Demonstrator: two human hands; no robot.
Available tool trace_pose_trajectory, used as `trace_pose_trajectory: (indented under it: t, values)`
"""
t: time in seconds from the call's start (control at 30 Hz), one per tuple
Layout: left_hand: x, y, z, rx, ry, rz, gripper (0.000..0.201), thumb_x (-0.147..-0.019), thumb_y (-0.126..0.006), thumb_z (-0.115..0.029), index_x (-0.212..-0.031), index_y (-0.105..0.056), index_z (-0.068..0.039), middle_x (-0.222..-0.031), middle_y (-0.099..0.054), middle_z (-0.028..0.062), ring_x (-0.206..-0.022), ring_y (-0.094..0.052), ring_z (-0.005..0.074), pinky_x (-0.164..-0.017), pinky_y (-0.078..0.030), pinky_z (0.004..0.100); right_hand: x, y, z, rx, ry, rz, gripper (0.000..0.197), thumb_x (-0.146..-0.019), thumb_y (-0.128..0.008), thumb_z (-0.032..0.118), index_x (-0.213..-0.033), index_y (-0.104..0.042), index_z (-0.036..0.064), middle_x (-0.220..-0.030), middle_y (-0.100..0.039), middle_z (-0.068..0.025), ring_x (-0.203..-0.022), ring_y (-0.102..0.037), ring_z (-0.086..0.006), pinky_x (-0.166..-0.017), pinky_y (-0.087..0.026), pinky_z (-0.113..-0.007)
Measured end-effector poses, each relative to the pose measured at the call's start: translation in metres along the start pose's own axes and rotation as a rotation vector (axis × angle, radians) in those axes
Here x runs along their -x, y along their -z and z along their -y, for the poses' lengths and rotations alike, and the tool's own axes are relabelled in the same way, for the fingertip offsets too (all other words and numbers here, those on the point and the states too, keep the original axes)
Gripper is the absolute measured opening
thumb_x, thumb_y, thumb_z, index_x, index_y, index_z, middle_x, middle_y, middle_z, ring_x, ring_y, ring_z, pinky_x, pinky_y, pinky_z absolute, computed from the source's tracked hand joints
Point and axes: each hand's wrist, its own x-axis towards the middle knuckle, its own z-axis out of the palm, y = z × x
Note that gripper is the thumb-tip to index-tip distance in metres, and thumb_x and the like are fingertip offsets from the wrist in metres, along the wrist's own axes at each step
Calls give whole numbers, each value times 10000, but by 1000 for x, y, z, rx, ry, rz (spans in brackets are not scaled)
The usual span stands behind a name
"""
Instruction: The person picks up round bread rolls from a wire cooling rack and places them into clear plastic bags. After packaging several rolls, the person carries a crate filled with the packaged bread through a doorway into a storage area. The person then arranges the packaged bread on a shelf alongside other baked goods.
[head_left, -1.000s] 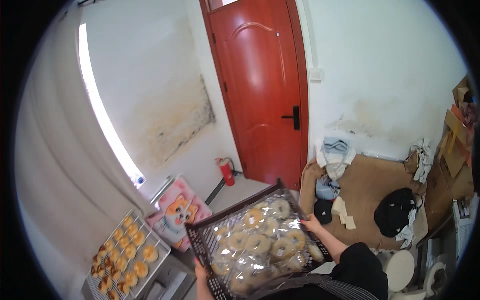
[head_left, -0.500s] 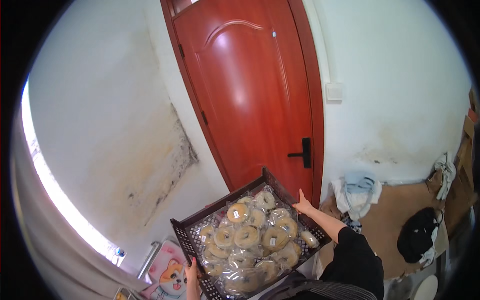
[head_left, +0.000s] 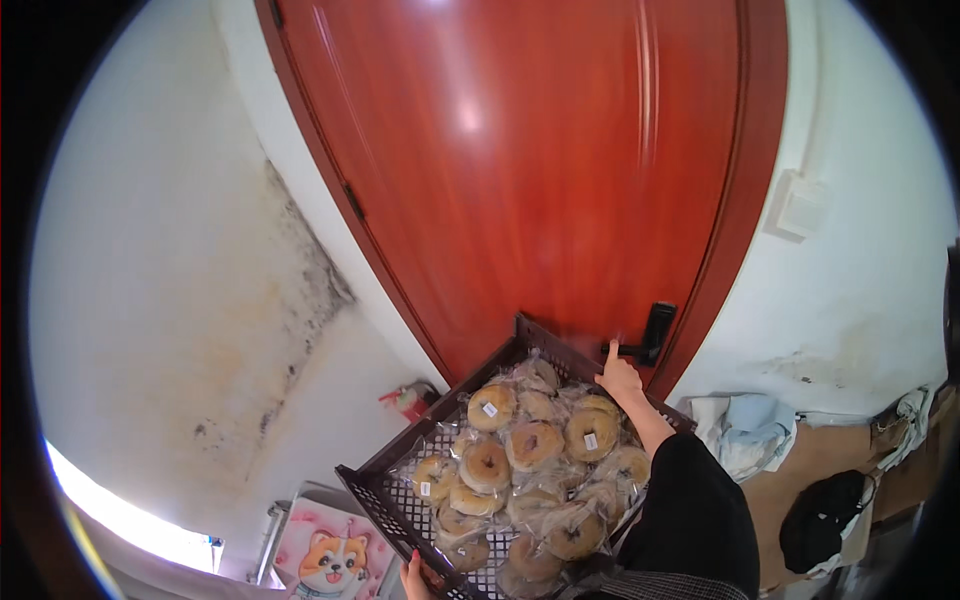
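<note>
A dark brown plastic crate [head_left: 385, 508] with perforated sides is tilted in front of me. Several bagels [head_left: 485, 467] lie heaped in it, wrapped in clear bags, some with small white labels. My left hand [head_left: 418, 578] is closed on the crate's near left edge; part of it is cut off by the lower border. Past the crate's far right rim reaches my right hand [head_left: 622, 378], one finger laid over the end of the black lever door handle [head_left: 640, 350]. Its remaining fingers are mostly hidden. The handle belongs to a red-brown door [head_left: 520, 180], which stands closed.
A red extinguisher-like object [head_left: 408, 402] stands by the wall left of the door. At lower left is a pink panel with a cartoon dog [head_left: 333, 565]. On the right, cloth bags [head_left: 748, 435] and a black bag [head_left: 828, 522] lie on a brown surface [head_left: 790, 470].
The door is closer. My right hand has left the crate's right side and reached the door handle. My left hand still holds the crate.
</note>
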Motion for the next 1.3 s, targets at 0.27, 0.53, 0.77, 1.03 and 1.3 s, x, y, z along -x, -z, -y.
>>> trace_pose_trajectory:
  t: [0.27,0.53,0.77,1.03,1.3]
  values:
    - [-15,15,41,-86,136,-111,252,-852,-521,-300,-732,-422,-102,-476,-363,-16,-338,-349,100,-309,-260,242,-13,-70,-25,242,109,82,611,-735,-657,294,-1146,-281,40,-836,-609,-225,-777,-601,-411,-670,-493,-462]
    - [32,28,10,-287,40,-241,274,-851,-545,-298,-790,-466,-44,-471,-364,-14,-331,-344,92,-303,-261,238,101,-135,-121,-28,15,149,523,-742,-592,122,-1147,-271,43,-883,-566,-288,-845,-549,-448,-697,-434,-513]
    - [99,72,59,-215,-169,-320,228,-840,-561,-262,-767,-416,-101,-449,-318,-40,-320,-291,76,-306,-210,220,140,-86,-94,-140,99,45,962,-741,-636,198,-1382,82,199,-777,-601,-258,-729,-589,-408,-649,-464,-485]
    - [130,39,64,3,-356,-214,185,-850,-550,-240,-819,-436,-97,-481,-337,-39,-354,-296,56,-321,-208,214,99,-20,-87,-591,137,-42,1071,-708,-675,205,-1358,173,123,-640,-620,-146,-483,-601,-238,-519,-492,-333]
    - [157,23,66,-76,-528,-153,135,-862,-548,-171,-838,-439,-96,-528,-361,-50,-398,-310,41,-363,-225,200,103,3,-74,-302,18,-169,794,-662,-676,365,-1263,-207,143,-1026,-579,-239,-978,-561,-378,-829,-447,-450]
